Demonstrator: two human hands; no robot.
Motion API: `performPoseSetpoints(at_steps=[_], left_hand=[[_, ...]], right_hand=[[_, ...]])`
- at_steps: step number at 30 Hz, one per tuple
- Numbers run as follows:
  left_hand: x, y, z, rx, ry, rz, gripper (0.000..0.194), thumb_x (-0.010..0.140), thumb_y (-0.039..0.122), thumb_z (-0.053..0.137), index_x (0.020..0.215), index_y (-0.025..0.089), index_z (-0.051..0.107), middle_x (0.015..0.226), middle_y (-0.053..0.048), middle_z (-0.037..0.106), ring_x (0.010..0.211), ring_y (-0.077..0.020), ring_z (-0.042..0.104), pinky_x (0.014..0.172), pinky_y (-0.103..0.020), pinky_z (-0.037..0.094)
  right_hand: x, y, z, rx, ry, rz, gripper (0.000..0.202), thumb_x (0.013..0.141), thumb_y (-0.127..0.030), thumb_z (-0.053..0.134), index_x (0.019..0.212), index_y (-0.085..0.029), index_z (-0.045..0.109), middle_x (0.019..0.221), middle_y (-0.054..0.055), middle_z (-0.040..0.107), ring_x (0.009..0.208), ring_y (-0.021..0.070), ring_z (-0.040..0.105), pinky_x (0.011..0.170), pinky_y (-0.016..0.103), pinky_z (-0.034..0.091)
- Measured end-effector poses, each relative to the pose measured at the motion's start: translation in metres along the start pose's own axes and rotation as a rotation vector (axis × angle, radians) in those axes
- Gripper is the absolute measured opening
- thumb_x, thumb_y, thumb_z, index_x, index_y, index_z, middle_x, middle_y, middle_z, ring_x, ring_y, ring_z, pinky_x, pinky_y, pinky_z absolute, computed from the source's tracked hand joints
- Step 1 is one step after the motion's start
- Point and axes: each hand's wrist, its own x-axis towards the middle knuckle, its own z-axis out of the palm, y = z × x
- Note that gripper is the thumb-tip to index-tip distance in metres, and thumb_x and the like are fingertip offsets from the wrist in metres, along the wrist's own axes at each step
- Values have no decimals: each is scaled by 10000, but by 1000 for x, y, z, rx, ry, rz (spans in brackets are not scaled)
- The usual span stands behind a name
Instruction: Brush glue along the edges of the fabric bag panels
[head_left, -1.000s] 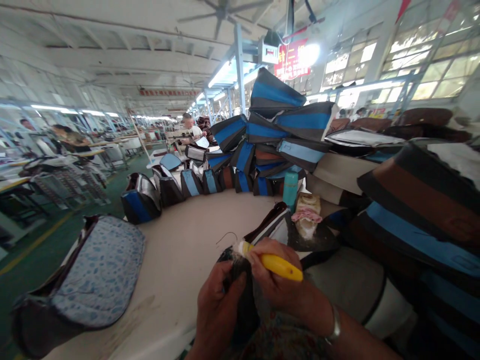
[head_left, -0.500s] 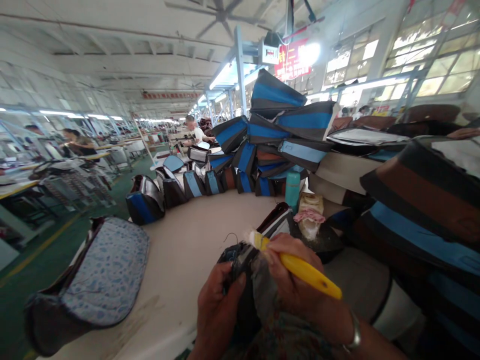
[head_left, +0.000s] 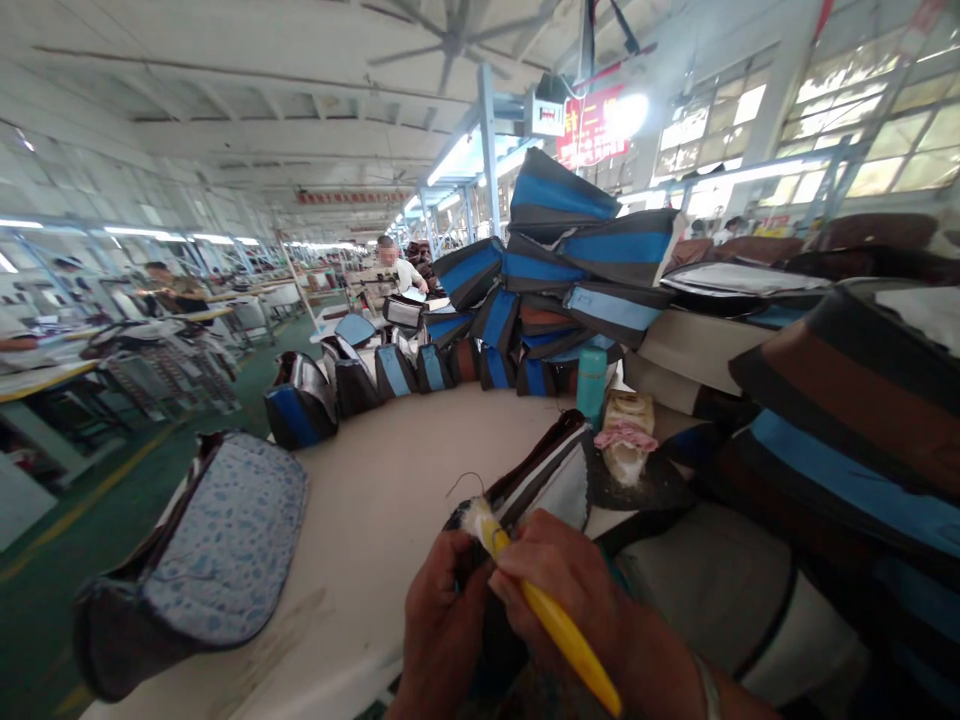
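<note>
My right hand is closed around a yellow-handled brush, its pale bristles touching the top edge of a dark fabric piece. That edge is pinched between the thumb and fingers of my left hand. Just beyond my hands a bag piece with a grey and white side leans on the pale table. A thin curved thread or wire shows above the bristles. Much of the held fabric is hidden by my hands.
A blue-patterned bag lies at left. Bag pieces with blue stripes stand in a row and pile behind. A teal bottle and a container with a pink cloth are at right, beside stacked pieces. People work farther back.
The brush has moved left and down onto the fabric edge, its handle now steeper. My right hand has come nearer my left. The whole view has shifted slightly.
</note>
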Motion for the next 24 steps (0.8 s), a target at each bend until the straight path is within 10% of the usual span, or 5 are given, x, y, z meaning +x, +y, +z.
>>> performPoseSetpoints(at_steps=[13, 24], left_hand=[[3, -8, -6, -36, -10, -14, 224, 841, 397, 644, 971, 214, 650, 860, 1, 685, 802, -178, 621, 722, -263, 495], [-1, 0, -1, -28, 12, 6, 199, 808, 361, 657, 946, 220, 630, 873, 3, 693, 817, -188, 644, 749, -286, 513]], right_hand=[[-9, 7, -11, 72, 225, 224, 362, 914, -89, 529, 1264, -180, 524, 1092, 98, 643, 1009, 195, 628, 871, 311, 544], [-24, 5, 17, 155, 37, 102, 223, 843, -91, 518, 1011, -209, 606, 762, 29, 542, 668, 167, 525, 582, 290, 462]])
